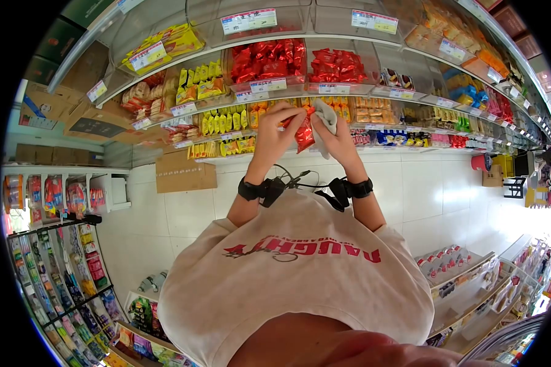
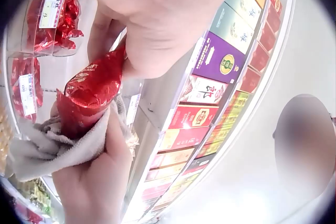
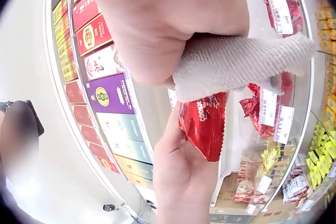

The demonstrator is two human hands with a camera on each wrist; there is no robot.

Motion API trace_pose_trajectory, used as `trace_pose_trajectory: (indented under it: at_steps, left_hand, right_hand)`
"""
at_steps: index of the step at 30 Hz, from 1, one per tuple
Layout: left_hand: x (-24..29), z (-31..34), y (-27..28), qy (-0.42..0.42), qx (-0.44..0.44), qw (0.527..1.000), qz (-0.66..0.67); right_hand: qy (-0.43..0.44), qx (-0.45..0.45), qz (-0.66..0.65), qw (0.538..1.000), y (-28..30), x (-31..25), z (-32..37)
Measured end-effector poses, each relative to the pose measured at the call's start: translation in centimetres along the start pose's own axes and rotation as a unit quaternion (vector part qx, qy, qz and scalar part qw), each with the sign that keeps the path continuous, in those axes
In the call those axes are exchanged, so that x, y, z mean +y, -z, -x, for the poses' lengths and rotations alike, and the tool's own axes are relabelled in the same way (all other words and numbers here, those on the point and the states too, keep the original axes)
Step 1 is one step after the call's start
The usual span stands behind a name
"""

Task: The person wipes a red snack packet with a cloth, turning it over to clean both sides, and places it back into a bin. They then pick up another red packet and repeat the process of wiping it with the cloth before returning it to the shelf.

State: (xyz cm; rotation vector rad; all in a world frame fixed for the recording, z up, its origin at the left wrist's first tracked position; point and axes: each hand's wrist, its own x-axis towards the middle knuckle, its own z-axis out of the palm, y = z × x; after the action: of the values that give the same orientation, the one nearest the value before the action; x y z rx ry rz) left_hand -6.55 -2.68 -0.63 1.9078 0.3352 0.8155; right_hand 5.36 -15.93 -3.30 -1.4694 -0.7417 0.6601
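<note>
A shiny red packet [image 1: 305,136] is held between the two hands in front of the shelves. My left hand [image 1: 278,134] pinches one end of it; in the left wrist view the left fingers [image 2: 126,50] grip the packet [image 2: 92,90] at its upper corner. My right hand [image 1: 339,142] holds a grey cloth [image 1: 326,122] against the packet's other side. In the right wrist view the cloth [image 3: 236,66] is folded in the right hand [image 3: 173,24] and covers part of the packet [image 3: 206,124].
Shelf bins hold red packets [image 1: 268,60], more red packets [image 1: 337,66] and yellow packets [image 1: 224,121]. A cardboard box [image 1: 185,172] stands on the floor at the left. Boxed goods [image 2: 218,61] line a shelf in the left wrist view.
</note>
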Motion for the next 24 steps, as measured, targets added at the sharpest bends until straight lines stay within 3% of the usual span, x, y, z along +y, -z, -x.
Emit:
trace_pose_trajectory:
  at_steps: [3,6,10,13,15,18,22,23,24]
  left_hand:
    - [-0.8,-0.2,0.4,0.027,0.029,0.999,0.010]
    - [-1.9,-0.5,1.0,0.029,0.070,0.997,0.034]
    - [-2.5,-0.8,1.2,0.016,0.077,0.996,0.052]
    - [-2.1,-0.4,1.1,0.132,0.052,0.977,0.160]
    - [-1.0,-0.2,1.2,0.139,0.019,0.972,0.188]
    - [-0.9,0.2,1.0,0.160,-0.021,0.966,0.203]
    - [-1.9,0.3,1.1,0.134,0.023,0.967,0.216]
    - [-2.1,0.3,0.9,0.152,0.040,0.965,0.210]
    - [-1.7,0.2,0.8,0.154,0.035,0.967,0.202]
  right_hand:
    - [0.003,0.007,-0.057,0.998,-0.5,-0.3,0.5]
    - [-0.082,-0.050,-0.119,0.988,-0.4,-1.6,0.9]
    - [-0.020,0.009,-0.054,0.998,-0.6,-0.6,0.7]
    - [0.001,0.016,-0.052,0.999,-0.2,-1.1,0.7]
    - [0.025,0.001,-0.066,0.998,0.3,-1.2,0.6]
    - [0.109,0.006,0.019,0.994,0.9,-0.4,0.2]
    - [0.018,0.195,-0.156,0.968,0.3,-0.4,-0.7]
    - [-0.076,0.178,-0.176,0.965,0.6,-0.5,-0.4]
    - [-0.060,0.154,-0.180,0.970,0.5,-0.6,-0.1]
